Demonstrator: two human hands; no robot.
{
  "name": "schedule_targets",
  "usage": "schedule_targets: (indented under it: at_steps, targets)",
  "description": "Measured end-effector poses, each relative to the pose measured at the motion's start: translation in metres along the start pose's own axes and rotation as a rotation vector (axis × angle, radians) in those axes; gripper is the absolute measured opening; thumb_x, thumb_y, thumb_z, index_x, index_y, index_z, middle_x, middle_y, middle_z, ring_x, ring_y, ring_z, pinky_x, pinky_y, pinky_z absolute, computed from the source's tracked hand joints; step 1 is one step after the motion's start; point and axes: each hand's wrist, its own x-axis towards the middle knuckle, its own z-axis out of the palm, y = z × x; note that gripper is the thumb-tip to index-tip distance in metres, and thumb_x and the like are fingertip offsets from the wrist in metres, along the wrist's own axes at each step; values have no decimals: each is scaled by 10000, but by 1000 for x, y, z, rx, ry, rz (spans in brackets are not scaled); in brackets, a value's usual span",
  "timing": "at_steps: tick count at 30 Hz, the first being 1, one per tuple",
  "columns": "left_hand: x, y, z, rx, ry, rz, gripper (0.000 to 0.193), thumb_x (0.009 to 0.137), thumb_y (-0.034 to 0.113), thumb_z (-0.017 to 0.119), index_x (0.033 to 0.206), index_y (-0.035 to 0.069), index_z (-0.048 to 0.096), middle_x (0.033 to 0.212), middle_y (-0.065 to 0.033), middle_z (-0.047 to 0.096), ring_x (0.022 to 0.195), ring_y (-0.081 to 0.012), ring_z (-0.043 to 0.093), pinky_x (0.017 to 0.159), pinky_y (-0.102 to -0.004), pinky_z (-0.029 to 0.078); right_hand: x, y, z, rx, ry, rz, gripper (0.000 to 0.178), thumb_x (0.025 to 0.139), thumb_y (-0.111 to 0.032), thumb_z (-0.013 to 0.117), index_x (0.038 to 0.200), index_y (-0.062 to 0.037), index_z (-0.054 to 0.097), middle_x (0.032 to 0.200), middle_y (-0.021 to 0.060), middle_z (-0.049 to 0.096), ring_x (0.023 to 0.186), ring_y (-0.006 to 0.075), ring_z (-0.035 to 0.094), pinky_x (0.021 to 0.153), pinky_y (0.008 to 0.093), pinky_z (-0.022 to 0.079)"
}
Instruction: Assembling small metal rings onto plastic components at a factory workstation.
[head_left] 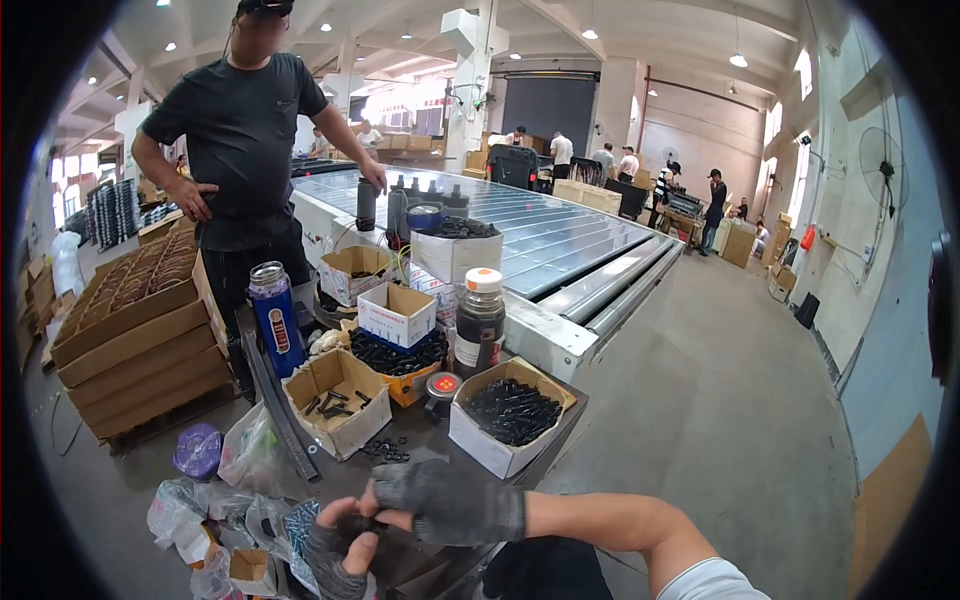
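Note:
My right hand [450,503], in a dark grey fingerless glove, reaches in from the right with its fingers curled and pressed together. My left hand [340,548], gloved alike, is just below it, thumb and fingers closed from both sides. The fingertips of both hands meet at a small dark piece that they mostly cover; its kind is hidden. Just beyond the hands, several black nuts [385,450] lie loose on the dark tabletop [430,440]. A white box of black bolts [512,410] stands to the right, and a carton with a few black bolts [338,402] to the left.
Behind stand a blue bottle [277,320], a dark jar with an orange-white lid [480,325] and a small white box [396,312]. A metal angle bar [275,400] leans at left, by plastic bags [185,515]. A person in black [245,140] stands beside a roller conveyor [560,240].

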Motion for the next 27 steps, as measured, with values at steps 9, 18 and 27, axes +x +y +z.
schedule_targets:
  at_steps: [9, 18, 27]
  targets:
    - [-6, -23, 4, 324, -7, 102, 157, 985, 65, 595, 1126, 9, 637, 941, -77, 662, 736, -126, 617, 668, -277, 502, -75, 30, -157, -278, 97, 102, 144, 855, -28, 709, 994, -45, 676, 957, 113, 673, 906, 268, 664, 812, 356, 525]
    - [-4, -32, 25, 488, 146, 202, 120, 977, 40, 582, 1073, -2, 639, 806, -77, 629, 638, -131, 574, 600, -286, 481, -108, 76, -176, -161, 50, 123, 140, 878, -12, 667, 1014, -27, 637, 981, 122, 649, 940, 294, 661, 839, 362, 540]
    - [-8, -36, 25, 501, 201, 151, 141, 966, -3, 562, 1085, 0, 636, 910, -97, 645, 675, -130, 584, 611, -260, 487, -97, 97, -163, -48, -255, 76, 228, 853, -35, 622, 1078, -14, 592, 1037, 125, 592, 1027, 295, 625, 908, 378, 523]
